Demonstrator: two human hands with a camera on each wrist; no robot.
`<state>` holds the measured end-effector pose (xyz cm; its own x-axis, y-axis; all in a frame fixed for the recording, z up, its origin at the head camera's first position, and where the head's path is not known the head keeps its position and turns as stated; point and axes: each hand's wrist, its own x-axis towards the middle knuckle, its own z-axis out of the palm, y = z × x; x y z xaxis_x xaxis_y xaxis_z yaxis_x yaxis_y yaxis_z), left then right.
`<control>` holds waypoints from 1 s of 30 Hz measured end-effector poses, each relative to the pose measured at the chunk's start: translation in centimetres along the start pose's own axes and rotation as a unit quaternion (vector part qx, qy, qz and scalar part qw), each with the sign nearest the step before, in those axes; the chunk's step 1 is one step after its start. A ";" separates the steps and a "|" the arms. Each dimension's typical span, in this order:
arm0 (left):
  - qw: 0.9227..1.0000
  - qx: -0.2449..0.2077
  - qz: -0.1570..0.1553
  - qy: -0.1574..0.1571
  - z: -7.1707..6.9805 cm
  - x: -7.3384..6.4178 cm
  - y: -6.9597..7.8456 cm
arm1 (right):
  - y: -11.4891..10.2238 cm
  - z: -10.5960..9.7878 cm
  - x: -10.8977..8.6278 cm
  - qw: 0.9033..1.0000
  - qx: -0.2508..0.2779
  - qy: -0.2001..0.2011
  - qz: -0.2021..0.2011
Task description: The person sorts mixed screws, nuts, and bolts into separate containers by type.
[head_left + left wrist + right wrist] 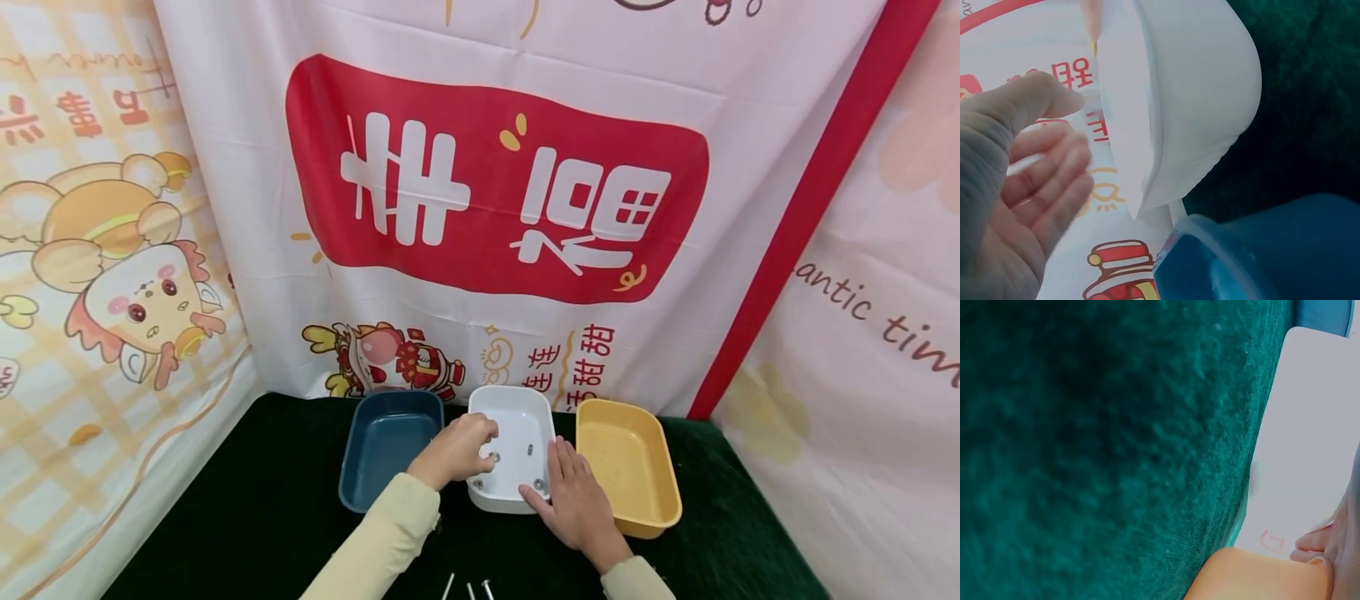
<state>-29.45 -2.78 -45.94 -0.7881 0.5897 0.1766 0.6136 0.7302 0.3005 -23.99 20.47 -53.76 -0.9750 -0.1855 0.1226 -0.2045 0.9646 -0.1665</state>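
Observation:
A white tray [510, 504] stands between a blue tray and a yellow tray, with several small metal parts on its floor, among them a small grey piece [530, 450] and a round nut-like part [538, 483]. My left hand [459, 450] reaches over its left side, fingers bent downward. In the left wrist view, a gap parts the thumb from the loosely curled fingers [1054, 169], and nothing shows between them. At the white tray's right edge lies my right hand [577, 500], fingers straight along the rim and thumb toward the front corner.
The blue tray [347, 475] is to the left and the yellow tray [667, 475] to the right, all on dark green cloth [247, 517]. Several metal bolts [487, 590] lie at the near edge. A printed white curtain [247, 317] hangs right behind the trays.

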 end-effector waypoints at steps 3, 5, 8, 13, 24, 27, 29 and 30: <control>1.000 0.014 -0.008 -0.003 0.1 -0.2 0.0 | 0.0 0.0 0.0 1.000 0.002 -0.002 0.001; 1.000 0.016 -0.008 -0.004 0.1 -0.4 -0.1 | 0.0 0.1 0.0 1.000 0.002 -0.003 0.002; 1.000 0.012 -0.006 0.000 0.0 -1.0 -0.3 | 0.0 0.1 0.0 1.000 -0.001 -0.005 0.004; 1.000 0.002 -0.009 0.003 -0.3 -2.2 -0.7 | 0.1 0.1 0.1 1.000 -0.005 -0.005 0.004; 0.999 0.028 0.014 -0.010 -2.6 -5.7 -0.5 | -0.1 0.0 0.1 1.000 -0.004 -0.001 0.001; 0.999 0.042 0.019 -0.022 -3.3 -6.7 -0.4 | 0.0 0.0 0.2 1.000 -0.001 -0.005 0.004; 0.998 0.050 0.023 -0.031 -3.7 -7.4 -0.3 | 0.0 0.0 0.2 1.000 0.003 -0.009 0.005; 0.998 0.051 0.023 -0.037 -3.9 -7.8 -0.2 | 0.0 -0.1 0.2 1.000 0.005 -0.011 0.005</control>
<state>-23.63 -8.87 -43.77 -0.7551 0.6450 0.1172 0.6543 0.7304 0.1959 -24.17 20.49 -53.68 -0.9786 -0.1803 0.0993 -0.1957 0.9644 -0.1777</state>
